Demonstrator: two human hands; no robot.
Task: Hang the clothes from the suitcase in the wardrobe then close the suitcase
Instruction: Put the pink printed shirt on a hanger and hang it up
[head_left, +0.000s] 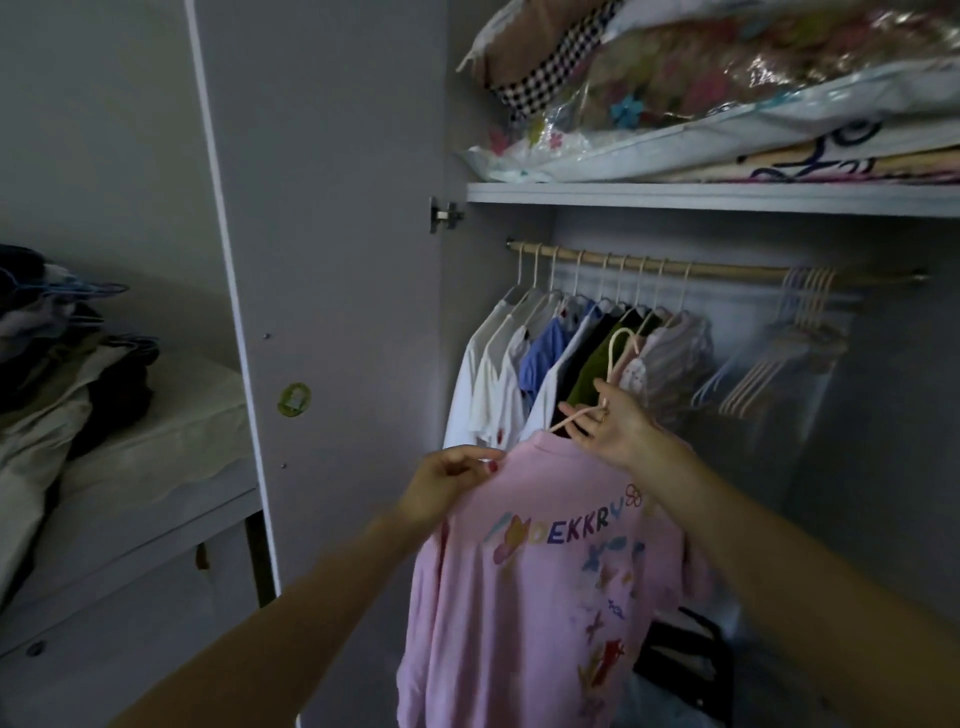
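Before wardrobe rail, pink printed shirt hangs on pale hanger.

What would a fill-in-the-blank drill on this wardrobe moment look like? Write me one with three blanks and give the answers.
1. The T-shirt held up on a hanger is ____ in colour.
2. The right hand holds the hanger while the left hand pinches the shirt's ____.
3. The empty hangers hang on the rail to the ____ of the hung clothes.

Answers: pink; shoulder; right
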